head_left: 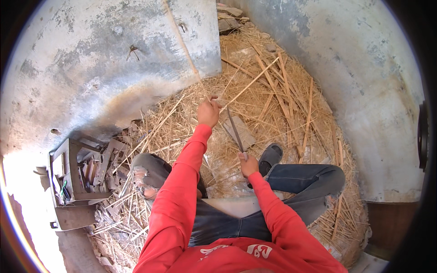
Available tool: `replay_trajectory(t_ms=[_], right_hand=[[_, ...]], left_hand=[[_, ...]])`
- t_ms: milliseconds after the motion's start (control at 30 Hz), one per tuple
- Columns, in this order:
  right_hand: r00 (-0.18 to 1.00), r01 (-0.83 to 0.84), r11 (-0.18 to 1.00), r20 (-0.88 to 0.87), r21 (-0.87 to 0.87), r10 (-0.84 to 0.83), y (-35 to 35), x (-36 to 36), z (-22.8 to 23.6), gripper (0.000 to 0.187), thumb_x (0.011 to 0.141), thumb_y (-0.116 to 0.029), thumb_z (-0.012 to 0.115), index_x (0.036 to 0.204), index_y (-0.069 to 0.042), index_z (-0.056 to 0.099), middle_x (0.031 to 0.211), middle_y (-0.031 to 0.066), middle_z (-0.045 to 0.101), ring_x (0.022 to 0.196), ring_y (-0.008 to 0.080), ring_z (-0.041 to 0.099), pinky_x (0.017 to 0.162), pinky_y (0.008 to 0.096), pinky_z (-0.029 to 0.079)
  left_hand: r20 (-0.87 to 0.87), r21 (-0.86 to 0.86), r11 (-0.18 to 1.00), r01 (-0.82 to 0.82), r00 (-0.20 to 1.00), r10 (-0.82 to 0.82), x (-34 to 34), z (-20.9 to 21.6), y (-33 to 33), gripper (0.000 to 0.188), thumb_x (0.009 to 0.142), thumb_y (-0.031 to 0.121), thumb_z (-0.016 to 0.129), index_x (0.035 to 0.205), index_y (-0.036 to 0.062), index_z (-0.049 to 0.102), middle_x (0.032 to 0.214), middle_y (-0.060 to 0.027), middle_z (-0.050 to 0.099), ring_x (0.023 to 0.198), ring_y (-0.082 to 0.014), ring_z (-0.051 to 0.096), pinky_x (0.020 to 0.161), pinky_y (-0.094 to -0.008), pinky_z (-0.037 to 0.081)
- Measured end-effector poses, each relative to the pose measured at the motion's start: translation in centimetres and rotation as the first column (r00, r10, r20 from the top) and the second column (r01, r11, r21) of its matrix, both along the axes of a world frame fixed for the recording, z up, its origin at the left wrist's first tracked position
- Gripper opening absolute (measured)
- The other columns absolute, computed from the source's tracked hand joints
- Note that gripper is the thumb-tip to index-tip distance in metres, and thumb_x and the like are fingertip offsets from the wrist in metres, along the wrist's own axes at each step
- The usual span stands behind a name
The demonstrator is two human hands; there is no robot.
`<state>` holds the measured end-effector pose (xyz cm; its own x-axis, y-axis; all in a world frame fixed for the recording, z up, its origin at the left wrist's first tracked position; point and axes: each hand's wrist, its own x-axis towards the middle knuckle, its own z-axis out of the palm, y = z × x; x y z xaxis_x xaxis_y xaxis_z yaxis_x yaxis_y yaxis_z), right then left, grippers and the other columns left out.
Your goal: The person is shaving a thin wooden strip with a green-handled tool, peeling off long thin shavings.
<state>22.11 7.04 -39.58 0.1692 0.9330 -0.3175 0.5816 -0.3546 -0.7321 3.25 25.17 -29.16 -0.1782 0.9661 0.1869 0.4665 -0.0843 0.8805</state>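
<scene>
A person sits on a floor strewn with straw-coloured shavings, in a red long-sleeved top and dark jeans, both arms stretched forward. The left hand (208,113) is closed on a long pale strip (180,36), which runs up and leftward from the fingers, past a weathered grey wall (104,54). A second thin strip (252,83) slants up and rightward from beside that hand; whether the fingers hold it too, I cannot tell. The right hand (249,164), lower and nearer the body, is clamped around the handle of a narrow dark blade (236,129). The blade points away from the person, its tip just right of the left hand. Beyond the blade, on the floor, lies a flat grey slab (247,135). Just right of the right hand is a foot in a dark sandal (271,154). Loose strips (284,86) lie farther ahead, up and right of both hands. Well left of the hands stands a grey frame (73,170) beside broken scraps.
</scene>
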Motion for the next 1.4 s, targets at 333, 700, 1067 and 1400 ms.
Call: replay_trajectory(t_ms=[333,700,1067,1400], right_hand=[[0.997,0.068,0.998,-0.022,0.007,-0.068,-1.0,-0.7,-1.2,0.055,0.098,-0.049,0.057,0.096,0.004,0.068,0.087,0.0303,0.067,0.085,0.0496,0.065,0.076,0.0516,0.050],[0.984,0.083,0.989,-0.148,-0.122,-0.101,-2.1,-0.7,-1.9,0.042,0.103,-0.038,0.057,0.089,0.002,0.064,0.056,0.0092,0.053,0.048,0.0205,0.060,0.045,0.0375,0.045],[0.884,0.306,0.913,-0.436,0.268,-0.168,-2.4,-3.1,-0.9,0.036,0.103,-0.039,0.058,0.095,-0.004,0.060,0.057,0.0029,0.051,0.044,0.0129,0.052,0.041,0.0297,0.041],[0.900,0.326,0.901,-0.385,0.286,-0.203,1.6,-2.9,9.5,0.051,0.101,-0.048,0.057,0.092,0.003,0.062,0.072,0.0211,0.063,0.067,0.0379,0.063,0.063,0.0447,0.047]], left_hand=[[0.900,-0.056,0.967,-0.247,0.408,0.156,4.1,-1.4,5.2,0.030,0.089,0.025,0.073,0.071,0.0016,0.066,0.049,0.0028,0.035,0.042,-0.0088,0.028,0.045,-0.0287,0.019],[0.963,-0.108,0.896,-0.431,0.179,0.202,5.6,-1.6,5.9,0.040,0.087,0.024,0.080,0.063,0.0031,0.056,0.050,0.0027,0.039,0.043,-0.0075,0.030,0.043,-0.0273,0.019],[0.948,-0.129,0.792,-0.597,0.160,0.275,6.3,-0.9,5.5,0.036,0.089,0.018,0.078,0.064,0.0076,0.054,0.054,0.0020,0.044,0.044,-0.0062,0.029,0.044,-0.0257,0.020],[0.948,-0.096,0.725,-0.682,0.159,0.275,4.7,-2.3,5.2,0.038,0.090,0.019,0.077,0.063,0.0092,0.052,0.054,0.0050,0.039,0.045,-0.0058,0.029,0.045,-0.0267,0.018]])
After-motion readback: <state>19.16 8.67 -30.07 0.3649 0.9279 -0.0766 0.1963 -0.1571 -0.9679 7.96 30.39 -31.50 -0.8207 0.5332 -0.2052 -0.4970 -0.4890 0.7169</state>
